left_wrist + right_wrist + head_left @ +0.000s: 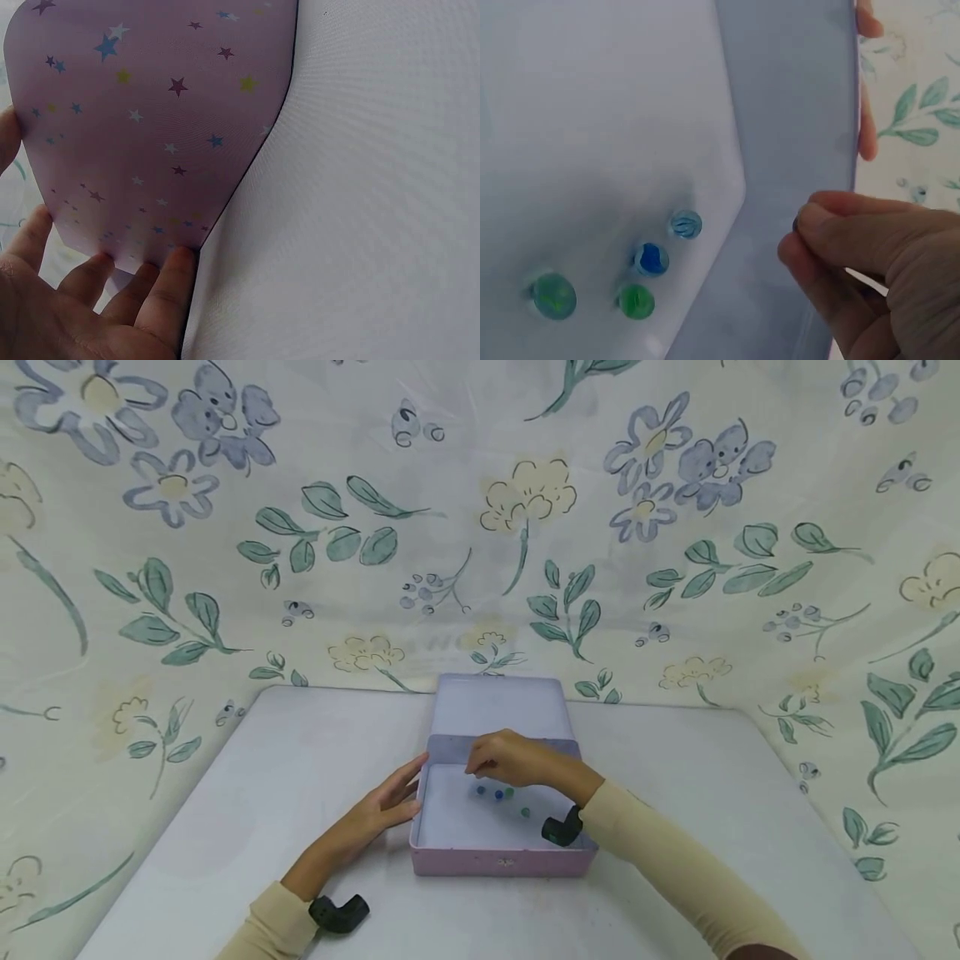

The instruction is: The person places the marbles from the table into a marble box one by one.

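Note:
A pink metal box [465, 862] with a pale lilac inside sits on the table, its hinged lid [501, 706] swung back. Over the far part of the box, my right hand [510, 758] pinches a small blue marble [795, 224] between thumb and fingertips, which hide most of it. Below it on the box floor lie a light blue striped marble [686, 224], a dark blue marble [651, 259] and two green marbles [636, 301]. My left hand [382, 806] touches the box's left side, fingers extended; in the left wrist view its fingertips press the star-printed side wall [142, 150].
The white table [330, 743] reaches out on both sides of the box. Behind it hangs a floral cloth [450, 527]. Black wrist cameras [339, 914] are strapped over both beige sleeves [660, 860].

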`<state>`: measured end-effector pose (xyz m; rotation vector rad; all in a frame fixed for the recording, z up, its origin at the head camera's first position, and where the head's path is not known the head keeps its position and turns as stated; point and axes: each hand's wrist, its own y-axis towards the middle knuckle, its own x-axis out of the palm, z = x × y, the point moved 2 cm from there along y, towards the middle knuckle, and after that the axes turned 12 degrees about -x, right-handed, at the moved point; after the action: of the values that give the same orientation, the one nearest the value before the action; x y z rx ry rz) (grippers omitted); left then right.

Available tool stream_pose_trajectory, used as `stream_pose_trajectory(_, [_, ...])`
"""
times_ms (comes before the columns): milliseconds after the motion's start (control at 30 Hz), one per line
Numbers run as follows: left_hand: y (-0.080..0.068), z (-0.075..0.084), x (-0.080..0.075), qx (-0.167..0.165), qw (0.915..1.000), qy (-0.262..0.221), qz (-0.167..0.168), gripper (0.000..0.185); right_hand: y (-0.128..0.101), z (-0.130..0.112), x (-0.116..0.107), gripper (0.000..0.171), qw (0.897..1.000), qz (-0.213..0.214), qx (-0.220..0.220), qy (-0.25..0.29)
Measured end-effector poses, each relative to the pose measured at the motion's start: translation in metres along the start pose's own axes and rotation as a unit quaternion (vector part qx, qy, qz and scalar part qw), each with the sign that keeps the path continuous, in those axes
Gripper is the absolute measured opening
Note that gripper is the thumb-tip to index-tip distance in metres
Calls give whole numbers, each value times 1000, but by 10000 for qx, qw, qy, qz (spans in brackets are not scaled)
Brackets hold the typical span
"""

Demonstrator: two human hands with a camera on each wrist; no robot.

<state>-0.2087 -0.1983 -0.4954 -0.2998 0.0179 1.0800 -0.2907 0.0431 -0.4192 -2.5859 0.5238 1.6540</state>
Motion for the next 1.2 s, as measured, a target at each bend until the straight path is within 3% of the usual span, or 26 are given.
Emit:
stream_pose_trajectory(567, [1,-2,-2,74,10000,-18,6,68,4,11,19,14,9962,-303,451,-675])
stream_pose_trajectory(1200, [-1,0,0,37,10000,-28,-32,69,0,18,28,14,9922,-617,767,-770])
